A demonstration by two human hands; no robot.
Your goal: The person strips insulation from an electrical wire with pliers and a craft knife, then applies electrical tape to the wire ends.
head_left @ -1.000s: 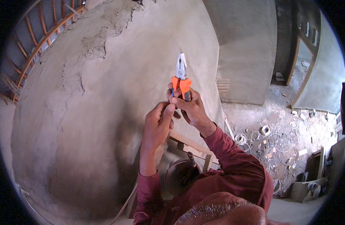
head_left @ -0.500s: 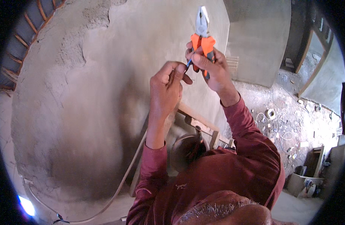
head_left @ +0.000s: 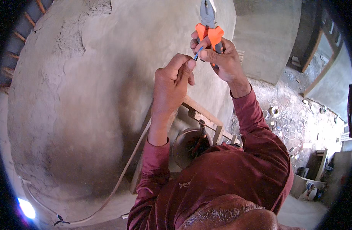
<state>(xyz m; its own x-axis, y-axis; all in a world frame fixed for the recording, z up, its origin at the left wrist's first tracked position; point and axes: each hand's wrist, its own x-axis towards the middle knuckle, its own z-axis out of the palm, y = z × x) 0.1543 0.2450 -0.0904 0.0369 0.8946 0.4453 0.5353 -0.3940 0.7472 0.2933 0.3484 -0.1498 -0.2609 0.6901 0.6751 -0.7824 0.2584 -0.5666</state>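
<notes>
Raised before the plastered wall, my right hand (head_left: 222, 61) holds combination pliers (head_left: 209, 23) with orange and dark grey handles, jaws pointing up. Between its thumb and fingers runs a short blue wire (head_left: 198, 53). My left hand (head_left: 174, 78) pinches the wire's lower end, thumb against forefinger, just left of the pliers' handles. The far ends of the wire are hidden by my fingers. Neither hand touches the wall.
A grey plastered wall (head_left: 95, 96) fills the left and middle. Below my hands stand a wooden ladder-like frame (head_left: 200, 115) and a round bucket (head_left: 179, 149) with a tool handle (head_left: 202, 126). A pale cable (head_left: 122, 180) curves at lower left. Debris and a roll (head_left: 274, 111) lie on the floor at right.
Both hands and the pliers have shifted slightly right and up in view. The blue wire shows more plainly between my fingers now. My grips stay on.
</notes>
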